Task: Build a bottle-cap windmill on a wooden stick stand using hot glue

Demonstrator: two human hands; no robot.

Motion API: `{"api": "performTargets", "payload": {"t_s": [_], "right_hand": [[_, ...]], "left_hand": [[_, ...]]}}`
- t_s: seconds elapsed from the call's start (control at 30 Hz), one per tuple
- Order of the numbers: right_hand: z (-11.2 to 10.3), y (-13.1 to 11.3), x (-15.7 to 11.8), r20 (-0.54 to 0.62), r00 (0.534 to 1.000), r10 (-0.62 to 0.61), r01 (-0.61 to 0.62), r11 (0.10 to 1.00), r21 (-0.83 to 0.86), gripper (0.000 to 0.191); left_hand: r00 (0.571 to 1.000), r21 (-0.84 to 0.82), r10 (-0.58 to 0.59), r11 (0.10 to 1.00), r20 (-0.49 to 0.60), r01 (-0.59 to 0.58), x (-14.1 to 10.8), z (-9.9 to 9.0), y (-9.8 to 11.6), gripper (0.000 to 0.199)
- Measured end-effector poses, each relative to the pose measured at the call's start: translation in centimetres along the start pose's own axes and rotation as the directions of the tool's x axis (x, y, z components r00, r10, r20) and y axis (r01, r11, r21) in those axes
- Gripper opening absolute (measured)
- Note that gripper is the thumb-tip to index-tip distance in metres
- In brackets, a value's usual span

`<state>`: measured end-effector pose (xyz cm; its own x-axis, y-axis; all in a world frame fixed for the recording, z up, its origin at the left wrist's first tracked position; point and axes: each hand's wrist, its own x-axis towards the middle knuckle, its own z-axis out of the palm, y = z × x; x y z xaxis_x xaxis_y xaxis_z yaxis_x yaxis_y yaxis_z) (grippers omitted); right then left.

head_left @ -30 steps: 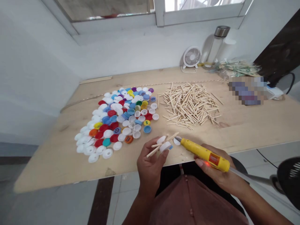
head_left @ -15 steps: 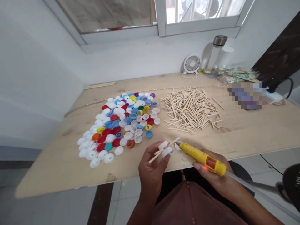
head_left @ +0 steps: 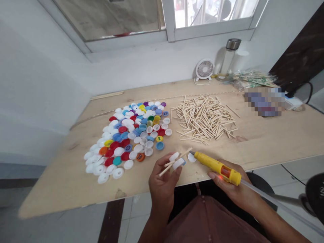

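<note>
Between its thumb and fingers, my left hand pinches a small assembly of white bottle caps and thin wooden sticks. A bit of blue shows on the assembly's right side. My right hand is wrapped round a yellow hot glue gun, with a clear glue stick trailing from its back end. The gun's dark nozzle points left, close to the end of one held stick. Just below the nozzle, a loose white cap lies on the wooden table. A red light glows by my right fingers.
To the left spreads a heap of coloured bottle caps; behind my hands lies a pile of short wooden sticks. Farther back stand a small white fan, a glass bottle and bagged sticks. A stool is at the right.
The view has shifted slightly. The glue gun's nozzle sits a little farther from the held stick, and more of the loose white cap shows. Both hands keep their grip.
</note>
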<state>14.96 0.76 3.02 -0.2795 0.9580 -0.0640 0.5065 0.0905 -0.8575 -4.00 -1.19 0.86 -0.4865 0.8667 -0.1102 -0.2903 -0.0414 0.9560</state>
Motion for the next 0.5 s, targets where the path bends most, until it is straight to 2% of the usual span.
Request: {"api": "performTargets", "payload": {"t_s": [0.13, 0.27, 0.37, 0.5], "right_hand": [[-0.4, 0.3, 0.1, -0.027, 1.0, 0.009, -0.01, 1.0, -0.024, 0.03], [-1.3, 0.6, 0.1, -0.023, 1.0, 0.014, -0.014, 0.999, -0.03, 0.027], [-2.1, 0.8, 0.0, 0.018, 0.998, -0.059, 0.06, 0.995, -0.074, 0.02], [-3.5, 1.2, -0.2, 0.003, 0.971, -0.238, 0.236, 0.959, -0.156, 0.018]], "left_hand": [[0.998, -0.053, -0.054, 0.997, -0.025, 0.053, 0.0, 0.3, 0.4, 0.041], [0.994, -0.12, -0.109, 0.987, 0.001, 0.108, 0.4, 0.2, 0.4, 0.041], [0.99, -0.207, -0.138, 0.968, 0.029, 0.141, 0.8, 0.0, 0.1, 0.032], [0.982, -0.288, -0.183, 0.939, 0.051, 0.19, 1.0, 0.0, -0.1, 0.029]]}}
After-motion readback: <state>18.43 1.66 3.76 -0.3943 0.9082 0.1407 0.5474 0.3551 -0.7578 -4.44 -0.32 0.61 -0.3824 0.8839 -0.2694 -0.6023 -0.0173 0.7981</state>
